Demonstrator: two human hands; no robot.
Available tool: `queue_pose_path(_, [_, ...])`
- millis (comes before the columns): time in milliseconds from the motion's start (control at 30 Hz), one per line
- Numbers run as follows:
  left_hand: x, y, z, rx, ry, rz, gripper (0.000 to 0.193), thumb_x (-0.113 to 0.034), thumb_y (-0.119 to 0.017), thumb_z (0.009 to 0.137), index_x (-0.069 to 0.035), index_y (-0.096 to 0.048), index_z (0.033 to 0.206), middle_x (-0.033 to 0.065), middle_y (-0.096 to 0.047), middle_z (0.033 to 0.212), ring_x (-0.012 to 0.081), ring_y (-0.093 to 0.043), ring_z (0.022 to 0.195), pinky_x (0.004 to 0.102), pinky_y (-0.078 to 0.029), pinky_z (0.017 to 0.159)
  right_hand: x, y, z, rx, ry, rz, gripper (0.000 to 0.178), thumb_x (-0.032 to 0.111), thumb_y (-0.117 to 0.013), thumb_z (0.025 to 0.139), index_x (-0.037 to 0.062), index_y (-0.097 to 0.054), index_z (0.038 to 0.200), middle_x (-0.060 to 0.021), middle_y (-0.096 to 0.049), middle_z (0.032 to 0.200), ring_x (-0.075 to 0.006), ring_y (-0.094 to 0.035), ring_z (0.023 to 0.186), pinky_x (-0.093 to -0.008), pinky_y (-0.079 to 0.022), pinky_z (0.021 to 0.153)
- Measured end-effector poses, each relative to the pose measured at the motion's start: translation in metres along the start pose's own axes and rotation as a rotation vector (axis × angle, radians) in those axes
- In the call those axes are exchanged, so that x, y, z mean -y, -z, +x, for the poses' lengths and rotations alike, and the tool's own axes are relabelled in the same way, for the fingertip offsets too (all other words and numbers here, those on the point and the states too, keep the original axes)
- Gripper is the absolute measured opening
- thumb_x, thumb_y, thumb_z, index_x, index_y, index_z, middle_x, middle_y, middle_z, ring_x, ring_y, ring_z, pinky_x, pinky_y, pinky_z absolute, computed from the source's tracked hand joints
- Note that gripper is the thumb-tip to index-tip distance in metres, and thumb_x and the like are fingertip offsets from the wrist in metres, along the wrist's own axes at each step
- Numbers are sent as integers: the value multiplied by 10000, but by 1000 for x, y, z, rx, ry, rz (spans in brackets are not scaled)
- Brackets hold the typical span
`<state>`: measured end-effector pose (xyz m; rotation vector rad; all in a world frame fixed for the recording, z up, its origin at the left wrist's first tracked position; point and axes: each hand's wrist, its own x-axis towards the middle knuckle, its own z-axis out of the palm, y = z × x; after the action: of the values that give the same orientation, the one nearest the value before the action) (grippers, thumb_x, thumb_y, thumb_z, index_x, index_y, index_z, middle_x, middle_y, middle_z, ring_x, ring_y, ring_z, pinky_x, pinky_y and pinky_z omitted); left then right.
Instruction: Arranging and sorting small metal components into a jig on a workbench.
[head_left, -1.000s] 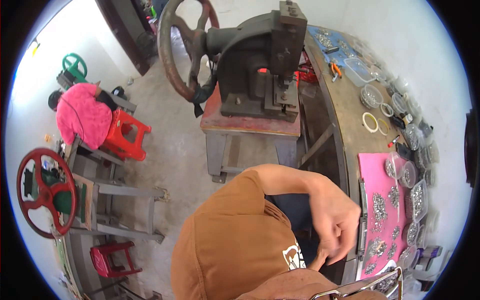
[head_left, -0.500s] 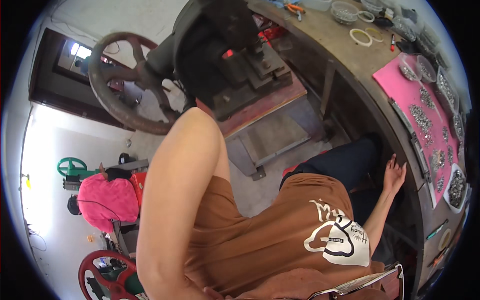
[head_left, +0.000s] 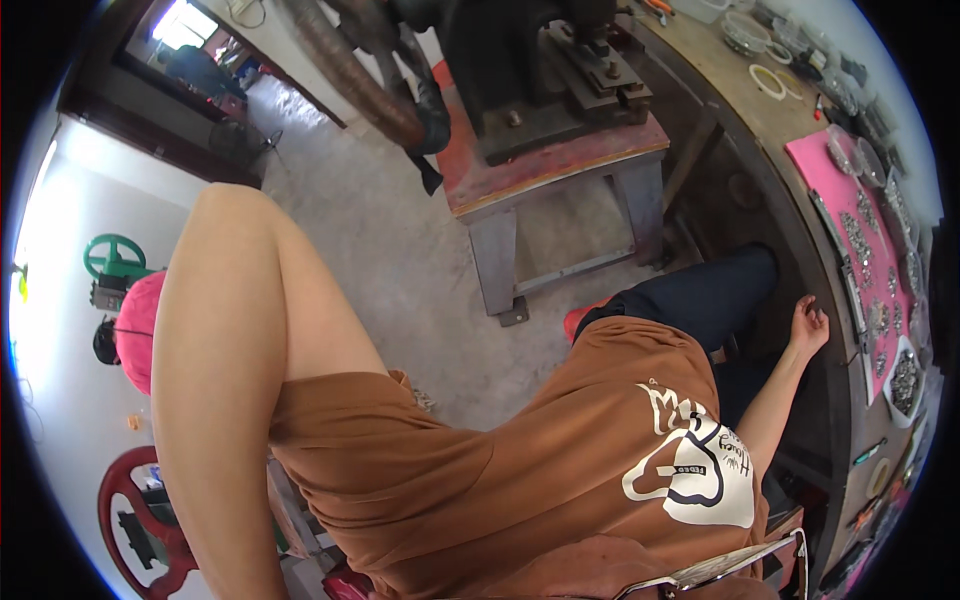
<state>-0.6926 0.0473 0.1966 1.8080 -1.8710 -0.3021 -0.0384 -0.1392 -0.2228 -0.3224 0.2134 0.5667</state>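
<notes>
1. One view only, from the person's head, tilted steeply down and to their left.
2. It sits close over the brown shirt [head_left: 520, 470] and raised left arm [head_left: 225, 370].
3. Farther off lie the press [head_left: 540, 60], floor and workbench [head_left: 790, 150] along the right rim.
4. Fisheye bends edges outward.

Brown short-sleeve T-shirt [head_left: 480, 470] w/ white graphic print [head_left: 690, 465] on front, sleeve loose at upper arm. Dark navy trousers [head_left: 700, 300]. Forearms bare, no watch or gloves; right hand [head_left: 808, 325] bare too.
</notes>
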Motion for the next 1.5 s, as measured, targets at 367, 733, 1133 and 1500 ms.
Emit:
queue_pose_path(367, [-43, -68, 38, 184, 167, 120, 207, -317, -614, 924, -128, -641, 846, -24, -677, 797, 154, -655, 716, 382, -464, 698, 18, -14, 23, -225, 203, -9, 443, -81, -453, 811, -121, -543, 1243, -258, -577, 1336, -439, -507, 1293, -645, -366, 1116])
queue_pose_path(733, [-50, -97, 79, 397, 335, 112, 211, -344, -618, 925, -146, -646, 858, -47, -689, 813, 129, -666, 728, 376, -462, 716, 16, -11, 34, -243, 178, -79, 382, -66, -495, 846, -125, -545, 1219, -276, -579, 1294, -417, -535, 1253, -622, -422, 1089])
queue_pose_path(1133, [-28, -94, 123, 675, 550, 34, 216, -374, -623, 925, -167, -651, 871, -73, -703, 831, 101, -678, 740, 369, -460, 735, 29, 3, 31, -209, 154, -51, 351, -67, -470, 854, -136, -579, 1181, -287, -623, 1237, -423, -587, 1197, -602, -437, 1073])
queue_pose_path(1500, [2, -73, 152, 960, 630, -72, 221, -401, -627, 925, -185, -655, 883, -96, -716, 847, 76, -689, 752, 363, -458, 753, 16, 2, 10, -172, 121, -32, 371, -84, -473, 837, -141, -570, 1191, -282, -611, 1270, -411, -572, 1226, -596, -429, 1085])
